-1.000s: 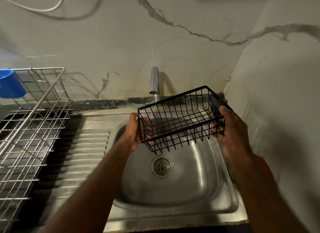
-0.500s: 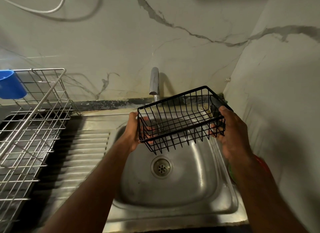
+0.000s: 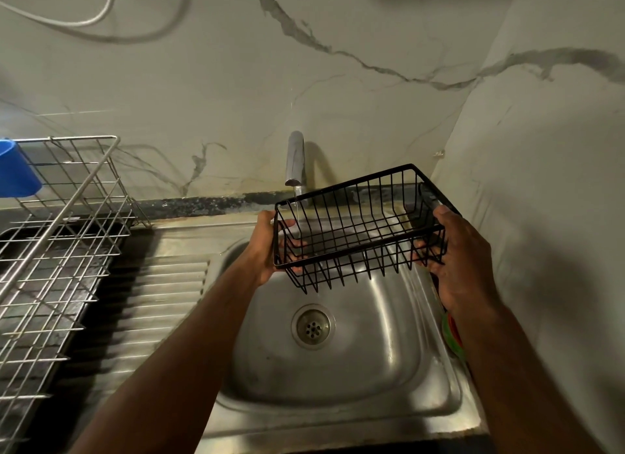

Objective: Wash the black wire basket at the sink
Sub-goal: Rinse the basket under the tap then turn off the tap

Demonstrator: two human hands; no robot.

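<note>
I hold the black wire basket (image 3: 360, 227) in the air above the steel sink (image 3: 341, 372), tilted with its right end higher. My left hand (image 3: 267, 247) grips its left end and my right hand (image 3: 456, 257) grips its right end. A thin stream of water falls from the chrome tap (image 3: 295, 161) through the basket's left part. The drain (image 3: 313, 325) lies below the basket.
A steel wire dish rack (image 3: 57, 237) with a blue cup (image 3: 17, 169) stands at the left, beside the ribbed drainboard (image 3: 159, 305). Marble walls close the back and right. A green and red item (image 3: 451, 335) lies on the sink's right rim.
The basket and both hands stay almost in place. A thin water stream from the tap now shows running through the basket's left side.
</note>
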